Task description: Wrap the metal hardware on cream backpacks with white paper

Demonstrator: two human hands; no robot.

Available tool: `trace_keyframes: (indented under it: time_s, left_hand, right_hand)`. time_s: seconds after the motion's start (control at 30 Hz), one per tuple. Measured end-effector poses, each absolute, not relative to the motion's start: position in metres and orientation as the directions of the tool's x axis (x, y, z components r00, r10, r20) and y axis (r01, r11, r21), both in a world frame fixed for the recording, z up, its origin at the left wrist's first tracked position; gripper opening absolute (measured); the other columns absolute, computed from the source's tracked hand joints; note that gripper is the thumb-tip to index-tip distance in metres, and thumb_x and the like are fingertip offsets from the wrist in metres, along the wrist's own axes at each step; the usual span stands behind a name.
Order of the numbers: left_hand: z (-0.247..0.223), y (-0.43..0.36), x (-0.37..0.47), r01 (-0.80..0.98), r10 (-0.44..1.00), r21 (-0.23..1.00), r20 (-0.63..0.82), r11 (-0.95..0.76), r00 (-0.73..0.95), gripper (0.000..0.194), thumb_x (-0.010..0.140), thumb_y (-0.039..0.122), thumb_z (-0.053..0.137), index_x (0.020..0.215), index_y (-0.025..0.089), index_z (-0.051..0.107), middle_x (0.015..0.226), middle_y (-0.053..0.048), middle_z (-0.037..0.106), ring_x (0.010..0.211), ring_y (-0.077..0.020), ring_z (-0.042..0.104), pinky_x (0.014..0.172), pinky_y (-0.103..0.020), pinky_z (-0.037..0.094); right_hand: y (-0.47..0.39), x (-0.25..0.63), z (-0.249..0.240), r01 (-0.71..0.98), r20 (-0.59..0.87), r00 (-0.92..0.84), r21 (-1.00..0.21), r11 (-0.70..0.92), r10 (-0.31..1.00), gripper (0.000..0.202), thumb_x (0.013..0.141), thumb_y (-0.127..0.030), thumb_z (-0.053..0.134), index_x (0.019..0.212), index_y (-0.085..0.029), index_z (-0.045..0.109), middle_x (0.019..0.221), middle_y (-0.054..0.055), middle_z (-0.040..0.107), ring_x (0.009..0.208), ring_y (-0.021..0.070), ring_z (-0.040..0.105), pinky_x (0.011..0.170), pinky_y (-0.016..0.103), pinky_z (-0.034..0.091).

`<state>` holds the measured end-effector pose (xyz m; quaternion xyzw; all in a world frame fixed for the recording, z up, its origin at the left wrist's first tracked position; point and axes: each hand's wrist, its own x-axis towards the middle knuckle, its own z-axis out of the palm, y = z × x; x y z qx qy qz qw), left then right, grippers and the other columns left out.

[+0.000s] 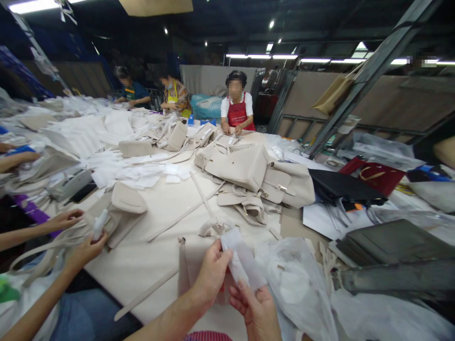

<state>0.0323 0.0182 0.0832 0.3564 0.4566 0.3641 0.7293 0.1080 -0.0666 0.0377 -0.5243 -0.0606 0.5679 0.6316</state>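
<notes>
Between my two hands is a strip of white, thin wrapping sheet [239,258], partly folded over. My left hand [213,267] pinches its upper left side between thumb and fingers. Lower down, my right hand [256,305] grips the bottom end with the thumb on top. Behind my hands stands a beige handbag [188,258], partly hidden by my left hand and forearm. The bag's handle area [213,228] shows just past the sheet. A long beige strap [147,293] lies on the table to the left of the bag.
A clear plastic bag of white material [295,284] lies to my right. Beige handbags [241,166] are heaped ahead. At left, a co-worker's hands [88,246] hold a white wrapped piece by another beige bag [128,201]. A person in a red apron [237,113] works across the table.
</notes>
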Motion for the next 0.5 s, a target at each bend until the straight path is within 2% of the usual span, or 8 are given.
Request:
trace_keyframes:
  time_s: [0.07,0.23,0.37,0.43,0.5]
  left_hand:
    - [0.084,0.018,0.031,-0.196,0.846,0.844,-0.425,0.499,0.323,0.032,0.070,0.034,0.063,0.096,0.017,0.059,0.062,0.004,0.059,0.051,-0.0100,0.049,0.049,-0.019,0.036]
    - [0.079,0.027,0.029,-0.175,0.834,0.828,-0.480,0.533,0.272,0.021,0.066,0.033,0.060,0.080,0.018,0.059,0.052,0.005,0.052,0.043,-0.0085,0.040,0.043,-0.019,0.027]
    - [0.079,0.034,0.030,-0.218,0.870,0.853,-0.414,0.474,0.268,0.015,0.063,0.029,0.058,0.073,0.017,0.058,0.058,0.000,0.062,0.053,-0.0115,0.051,0.050,-0.021,0.037]
    - [0.079,0.038,0.028,-0.236,0.853,0.831,-0.437,0.504,0.285,0.017,0.062,0.027,0.057,0.076,0.018,0.058,0.059,0.000,0.063,0.048,-0.0095,0.047,0.046,-0.019,0.032]
    - [0.079,0.043,0.026,-0.257,0.813,0.782,-0.483,0.568,0.325,0.021,0.062,0.027,0.058,0.081,0.018,0.057,0.061,0.000,0.065,0.040,-0.0054,0.035,0.040,-0.018,0.019]
  right_hand:
    - [-0.066,0.109,0.034,-0.648,-0.499,0.398,-0.747,-0.148,0.770,0.053,0.059,-0.044,0.088,0.100,-0.020,0.064,0.083,0.003,0.077,0.059,0.0169,0.071,0.052,0.026,0.058]
    - [-0.078,0.115,0.015,-0.556,-0.419,0.511,-0.827,-0.083,0.750,0.043,0.059,-0.044,0.088,0.093,-0.023,0.073,0.070,0.001,0.075,0.055,0.0205,0.070,0.050,0.031,0.059]
    - [-0.088,0.122,0.008,-0.339,-0.231,0.535,-0.940,-0.043,0.813,0.026,0.069,-0.047,0.080,0.088,-0.030,0.079,0.074,0.002,0.076,0.057,0.0195,0.067,0.056,0.032,0.056]
    - [-0.089,0.125,0.010,-0.194,-0.103,0.497,-0.981,-0.006,0.862,0.019,0.076,-0.045,0.073,0.091,-0.034,0.079,0.068,0.001,0.073,0.058,0.0184,0.065,0.058,0.030,0.053]
    - [-0.089,0.126,0.013,-0.033,0.043,0.423,-0.997,0.063,0.905,0.016,0.080,-0.042,0.068,0.091,-0.037,0.079,0.066,0.002,0.070,0.060,0.0185,0.064,0.059,0.029,0.051]
